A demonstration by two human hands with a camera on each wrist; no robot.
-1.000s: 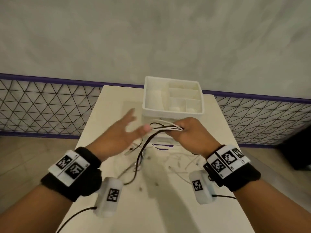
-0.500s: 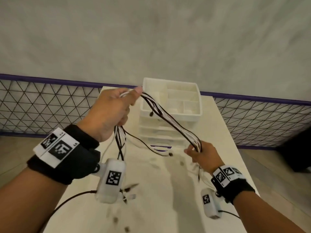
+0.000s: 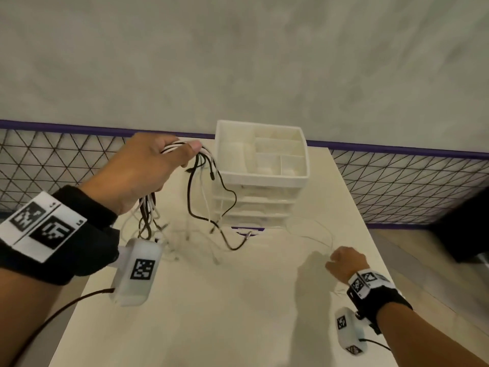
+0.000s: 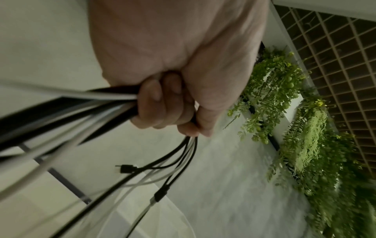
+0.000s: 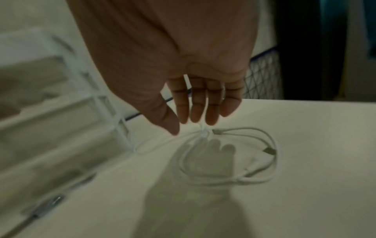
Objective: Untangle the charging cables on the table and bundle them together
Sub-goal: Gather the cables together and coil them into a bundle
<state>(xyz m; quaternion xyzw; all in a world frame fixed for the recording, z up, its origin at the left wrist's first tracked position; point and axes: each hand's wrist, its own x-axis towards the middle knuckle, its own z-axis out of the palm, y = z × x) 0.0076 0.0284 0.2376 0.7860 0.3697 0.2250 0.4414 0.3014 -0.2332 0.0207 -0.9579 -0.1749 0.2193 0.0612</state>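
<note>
Mostly the cables hang gathered in the closed left hand; lower right, the relaxed right hand probably releases one white cable, still unbundled.

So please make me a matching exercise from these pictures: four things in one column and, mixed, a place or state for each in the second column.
Things:
1. left hand
2. right hand
3. white cable
4. drawer box

Places or states:
A. lies looped on the table, on the right side
B. stands at the far end of the table
C. raised, grips the cable bundle
D. low over the table, fingers straight

Pairs: 1-C, 2-D, 3-A, 4-B
</note>
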